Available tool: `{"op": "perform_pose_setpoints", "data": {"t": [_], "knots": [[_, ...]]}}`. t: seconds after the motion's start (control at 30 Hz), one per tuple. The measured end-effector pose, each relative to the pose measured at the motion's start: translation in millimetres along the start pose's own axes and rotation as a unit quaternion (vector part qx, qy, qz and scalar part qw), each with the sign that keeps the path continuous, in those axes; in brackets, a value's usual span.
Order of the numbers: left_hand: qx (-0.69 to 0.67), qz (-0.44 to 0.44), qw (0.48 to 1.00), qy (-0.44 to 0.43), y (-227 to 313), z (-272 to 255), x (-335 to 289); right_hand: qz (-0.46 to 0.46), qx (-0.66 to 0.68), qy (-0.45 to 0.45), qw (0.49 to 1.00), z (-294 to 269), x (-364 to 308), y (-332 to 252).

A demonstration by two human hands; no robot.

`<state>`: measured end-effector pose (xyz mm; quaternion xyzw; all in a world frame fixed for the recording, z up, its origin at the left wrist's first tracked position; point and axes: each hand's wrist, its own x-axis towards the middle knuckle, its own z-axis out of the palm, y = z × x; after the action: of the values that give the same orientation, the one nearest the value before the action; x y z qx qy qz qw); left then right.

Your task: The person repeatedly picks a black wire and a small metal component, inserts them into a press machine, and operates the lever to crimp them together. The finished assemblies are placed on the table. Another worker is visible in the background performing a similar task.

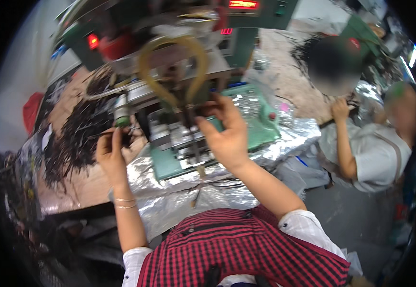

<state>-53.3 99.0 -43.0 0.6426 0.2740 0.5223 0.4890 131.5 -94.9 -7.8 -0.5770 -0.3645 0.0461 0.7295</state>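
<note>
My left hand [112, 155] is raised beside a pale cylinder with a green end [121, 115]. Its thumb and fingers are pinched together, with a thin dark strand near the fingertips; what they hold is too blurred to name. At the right side of a small bench machine [172, 136] is my right hand [227, 136], thumb and fingers apart and curved toward the machine's middle. Its fingertips are blurred against the metal parts. A yellowish tube [201, 62] loops over the machine, which has metal blocks on a green base [166, 168].
Many black wire-like strands [74, 138] lie heaped at the left. On the right are a green tray [263, 126] of small shiny parts and silver foil [299, 138] over the table edge. Control boxes with red displays [244, 5] stand behind. Another person [370, 153] sits at the right.
</note>
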Motion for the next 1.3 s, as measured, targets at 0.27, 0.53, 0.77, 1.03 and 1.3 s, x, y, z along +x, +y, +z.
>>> {"op": "perform_pose_setpoints", "data": {"t": [0.27,0.53,0.77,1.03,1.3], "knots": [[-0.099,0.281,0.949,-0.102,126,50,5,0.082,0.067,-0.069,0.992,6,2,-27],[0.039,0.398,0.892,-0.210,91,64,-39,0.020,-0.106,-0.118,0.987,-33,0,-40],[0.163,0.541,0.789,-0.241,81,87,-48,0.090,-0.295,-0.073,0.948,-113,-22,40],[0.173,0.544,0.787,-0.235,81,85,-48,0.070,-0.327,-0.003,0.943,-136,-1,46],[0.179,0.470,0.831,-0.237,80,77,-63,-0.016,-0.527,-0.038,0.849,-114,-12,42]]}}
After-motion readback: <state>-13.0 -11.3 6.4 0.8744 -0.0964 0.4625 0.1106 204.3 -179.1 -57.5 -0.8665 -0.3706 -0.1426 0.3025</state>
